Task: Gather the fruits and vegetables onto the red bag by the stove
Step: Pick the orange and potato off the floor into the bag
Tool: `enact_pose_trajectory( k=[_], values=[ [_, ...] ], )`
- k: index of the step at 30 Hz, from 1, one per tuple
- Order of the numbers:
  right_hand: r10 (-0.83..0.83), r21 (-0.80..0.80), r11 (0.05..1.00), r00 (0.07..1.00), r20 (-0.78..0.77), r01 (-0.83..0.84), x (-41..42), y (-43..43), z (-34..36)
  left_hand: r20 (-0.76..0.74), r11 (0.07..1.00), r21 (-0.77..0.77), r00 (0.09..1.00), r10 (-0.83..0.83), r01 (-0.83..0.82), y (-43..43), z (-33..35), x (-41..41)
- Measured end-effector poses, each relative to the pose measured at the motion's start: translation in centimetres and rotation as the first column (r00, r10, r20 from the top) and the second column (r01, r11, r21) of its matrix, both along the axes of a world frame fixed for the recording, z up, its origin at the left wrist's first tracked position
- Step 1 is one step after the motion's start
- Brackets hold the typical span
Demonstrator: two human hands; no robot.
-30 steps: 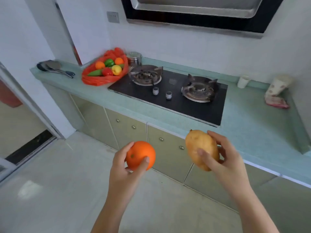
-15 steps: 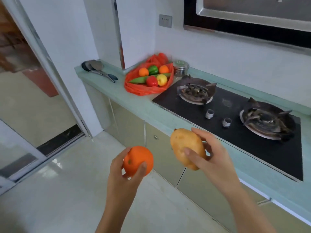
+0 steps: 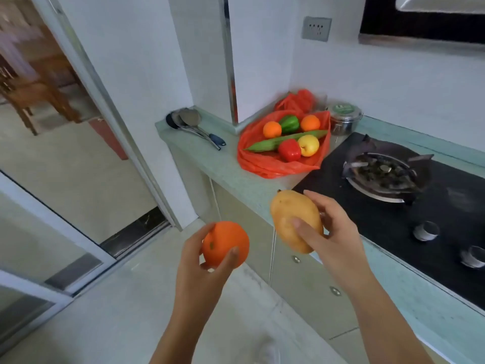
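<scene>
My left hand [image 3: 202, 261] grips an orange [image 3: 225, 244] low in the middle of the view, over the floor. My right hand [image 3: 333, 235] holds a yellow mango [image 3: 294, 219] just in front of the counter edge. The red bag [image 3: 265, 164] lies spread on the pale green counter left of the stove [image 3: 393, 206]. On the bag rest two oranges [image 3: 272, 129], a green pepper [image 3: 289, 124], a long green vegetable [image 3: 283, 140], a red pepper [image 3: 289, 150] and a yellow apple [image 3: 309, 145]. Both hands are short of the bag, below and in front of it.
Metal ladles [image 3: 194, 124] lie on the counter's left end. A steel tin [image 3: 345, 118] stands behind the bag by the gas burner [image 3: 383, 174]. Two stove knobs [image 3: 426, 230] sit near the front. A doorway with sliding glass panels [image 3: 52, 232] opens on the left.
The view has moved closer and leftward along the counter, so the bag and burner appear larger and nearer. Both hands still hold their fruit in much the same pose.
</scene>
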State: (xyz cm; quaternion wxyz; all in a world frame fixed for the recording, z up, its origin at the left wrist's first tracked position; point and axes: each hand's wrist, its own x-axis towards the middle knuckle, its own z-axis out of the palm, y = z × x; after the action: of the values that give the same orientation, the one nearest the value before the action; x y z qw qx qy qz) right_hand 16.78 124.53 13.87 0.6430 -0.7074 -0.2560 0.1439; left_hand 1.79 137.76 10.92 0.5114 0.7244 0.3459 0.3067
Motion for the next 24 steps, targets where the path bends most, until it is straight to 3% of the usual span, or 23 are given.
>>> enact_pose_trajectory(
  k=[6, 13, 24],
  values=[
    [-0.053, -0.003, 0.999, 0.998, -0.03, 0.053, 7.2, 6.0, 0.6, 0.035, 0.994, 0.08, 0.997, -0.074, 0.071, 6.8, 2.5, 7.2],
    [-0.065, -0.102, 0.993, 0.997, -0.045, 0.06, 11.0, 11.3, -0.6, 0.015, 0.997, -0.007, 0.997, -0.076, 0.076, 11.9, 0.5, 11.0],
    [-0.294, -0.185, 0.941, 0.955, -0.034, 0.283, 16.1, 20.6, -2.7, 0.026, 0.958, -0.085, 0.962, -0.272, 0.273, 25.2, -1.5, 19.5]
  ],
)
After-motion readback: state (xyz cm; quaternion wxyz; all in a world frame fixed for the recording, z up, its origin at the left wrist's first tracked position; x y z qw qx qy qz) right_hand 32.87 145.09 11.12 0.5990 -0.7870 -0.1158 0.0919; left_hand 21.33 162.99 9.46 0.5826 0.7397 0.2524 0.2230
